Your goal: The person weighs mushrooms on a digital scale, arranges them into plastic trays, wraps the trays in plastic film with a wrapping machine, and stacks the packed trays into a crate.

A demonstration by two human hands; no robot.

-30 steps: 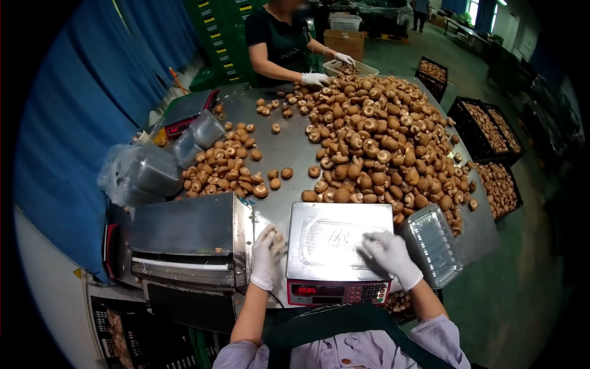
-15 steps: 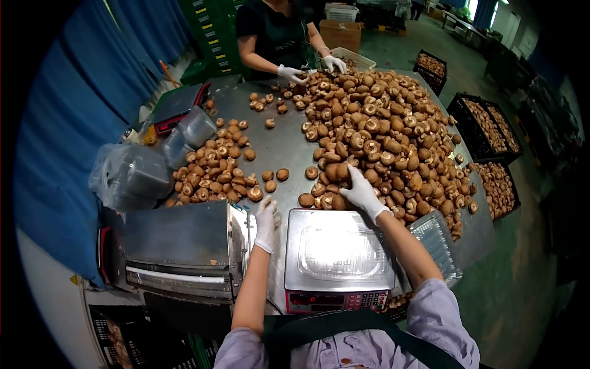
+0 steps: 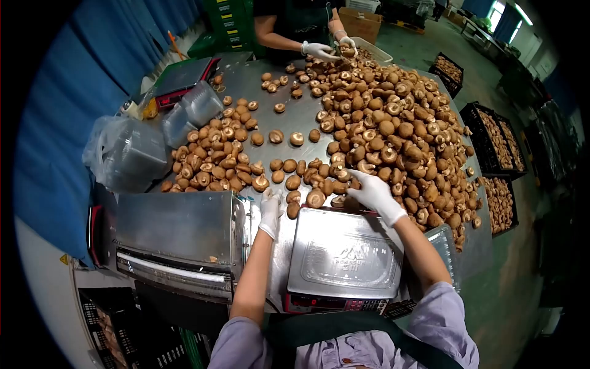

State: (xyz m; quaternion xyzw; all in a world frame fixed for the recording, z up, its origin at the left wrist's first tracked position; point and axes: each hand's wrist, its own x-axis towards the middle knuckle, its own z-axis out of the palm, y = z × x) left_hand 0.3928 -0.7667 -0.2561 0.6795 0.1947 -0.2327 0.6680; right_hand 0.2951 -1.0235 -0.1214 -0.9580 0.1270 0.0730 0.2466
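Note:
My left hand [image 3: 270,212], in a white glove, rests on the metal table with its fingers stretched forward, beside a few loose shiitake mushrooms [image 3: 293,210]. My right hand [image 3: 376,195], gloved too, reaches over the back of the scale with fingers extended against mushrooms at the near edge of the big mushroom pile [image 3: 393,129]. Neither hand is wrapped round a mushroom. Between the hands lies a loose band of brown mushrooms [image 3: 316,197]. Below them stands a digital scale [image 3: 307,270] with a clear plastic tray [image 3: 353,261] on its plate.
A metal-topped machine [image 3: 175,224] stands left, with a smaller mushroom heap [image 3: 215,157] behind it. Bagged clear trays [image 3: 132,154] and a second scale [image 3: 184,80] sit further left. Across the table, a co-worker's gloved hands [image 3: 332,50] handle mushrooms. Crates of mushrooms [image 3: 491,132] stand right.
Several mushrooms have spread left from the big pile into the strip between my hands and further back. My right hand has moved slightly. The co-worker's hands have come together, and the view has shifted.

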